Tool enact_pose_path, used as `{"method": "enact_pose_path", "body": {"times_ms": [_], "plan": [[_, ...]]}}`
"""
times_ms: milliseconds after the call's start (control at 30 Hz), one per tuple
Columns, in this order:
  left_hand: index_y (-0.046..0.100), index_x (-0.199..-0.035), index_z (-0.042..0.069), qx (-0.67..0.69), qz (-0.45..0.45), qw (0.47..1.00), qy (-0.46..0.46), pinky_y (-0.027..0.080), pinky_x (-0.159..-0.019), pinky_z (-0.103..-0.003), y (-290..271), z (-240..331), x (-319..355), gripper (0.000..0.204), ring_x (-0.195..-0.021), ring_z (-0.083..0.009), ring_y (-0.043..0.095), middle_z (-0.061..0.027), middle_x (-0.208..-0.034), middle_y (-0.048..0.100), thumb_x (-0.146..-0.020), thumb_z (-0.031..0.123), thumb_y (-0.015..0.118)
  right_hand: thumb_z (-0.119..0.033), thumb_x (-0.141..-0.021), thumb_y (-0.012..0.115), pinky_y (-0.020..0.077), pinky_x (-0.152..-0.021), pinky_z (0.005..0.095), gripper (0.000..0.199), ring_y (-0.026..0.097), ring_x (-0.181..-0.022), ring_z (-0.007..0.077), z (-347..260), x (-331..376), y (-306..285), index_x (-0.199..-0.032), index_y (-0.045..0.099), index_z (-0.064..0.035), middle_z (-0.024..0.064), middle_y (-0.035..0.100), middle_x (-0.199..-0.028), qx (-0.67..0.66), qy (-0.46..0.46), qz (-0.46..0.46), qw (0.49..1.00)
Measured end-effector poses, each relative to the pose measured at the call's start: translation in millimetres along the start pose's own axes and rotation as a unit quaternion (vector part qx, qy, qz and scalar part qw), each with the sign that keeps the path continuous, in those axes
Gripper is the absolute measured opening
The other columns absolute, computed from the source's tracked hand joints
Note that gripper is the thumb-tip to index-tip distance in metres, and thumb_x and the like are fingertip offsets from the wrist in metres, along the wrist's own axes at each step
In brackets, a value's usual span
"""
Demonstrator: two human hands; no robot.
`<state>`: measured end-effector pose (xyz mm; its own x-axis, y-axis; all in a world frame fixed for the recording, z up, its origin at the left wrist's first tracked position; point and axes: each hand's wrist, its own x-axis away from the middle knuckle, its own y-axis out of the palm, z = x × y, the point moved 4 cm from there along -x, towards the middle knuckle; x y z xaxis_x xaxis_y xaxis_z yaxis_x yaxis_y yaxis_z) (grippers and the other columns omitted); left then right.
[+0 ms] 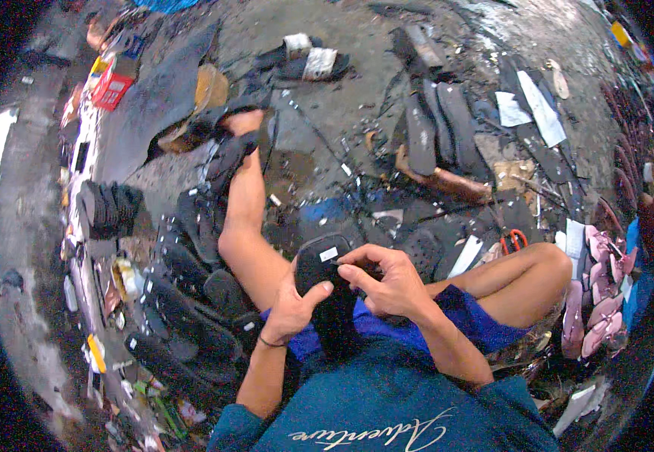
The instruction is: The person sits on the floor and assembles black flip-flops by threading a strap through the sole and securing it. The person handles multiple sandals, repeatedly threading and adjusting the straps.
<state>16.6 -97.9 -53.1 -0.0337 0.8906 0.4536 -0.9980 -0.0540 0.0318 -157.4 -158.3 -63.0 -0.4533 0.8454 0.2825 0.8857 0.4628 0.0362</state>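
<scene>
A black sandal sole (313, 273) with a small white label near its rounded end is held upright over my lap. My left hand (294, 307) is closed around its left edge, with the thumb lying across the face. At the sole's right edge, next to the label, my right hand (393, 285) is closed in a pinch. Whatever those fingertips grip is small and dark, and I cannot make it out. The lower part of the sole blends into dark material in front of my shirt.
Black soles (108, 209) are stacked at the left. Pink sandals (604, 324) lie at the right, and orange-handled scissors (515, 241) beyond my right knee. Black sandals with white straps (318, 65) are far ahead; a red box (113, 90) stands far left. Scraps litter the floor.
</scene>
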Motion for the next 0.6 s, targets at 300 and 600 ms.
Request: {"method": "enact_pose_path", "body": {"times_ms": [300, 600], "plan": [[0.057, -0.129, 0.0, 0.049, 0.055, 0.997, -0.013, 0.049, -0.096, -0.035, -5.5, -12.4, 38.6, 0.046, -0.108, -0.0193, 0.063, -0.0094, -0.116, 0.067, -0.088, 0.013, 0.072, -0.018, -0.093, 0.069, 0.0536, -0.07, 0.0275, 0.019, 0.065, -0.076, 0.0108, 0.1, 12.9, 21.6, -0.103, 0.067, -0.0023, 0.0057, 0.071, -0.088, -0.082, 0.041, -0.049, 0.995], [0.062, -0.117, -0.002, -0.064, 0.147, 0.983, 0.092, 0.054, -0.085, -0.032, -12.8, 8.0, 65.7, 0.035, -0.096, -0.019, 0.069, -0.0119, -0.105, 0.072, -0.084, 0.006, 0.073, -0.021, -0.085, 0.074, 0.0542, -0.07, 0.0338, 0.017, 0.07, -0.076, 0.0221, -37.4, 21.5, 40.6, -0.094, 0.073, -0.0068, 0.0097, 0.073, -0.089, 0.16, -0.121, -0.004, 0.98]]}}
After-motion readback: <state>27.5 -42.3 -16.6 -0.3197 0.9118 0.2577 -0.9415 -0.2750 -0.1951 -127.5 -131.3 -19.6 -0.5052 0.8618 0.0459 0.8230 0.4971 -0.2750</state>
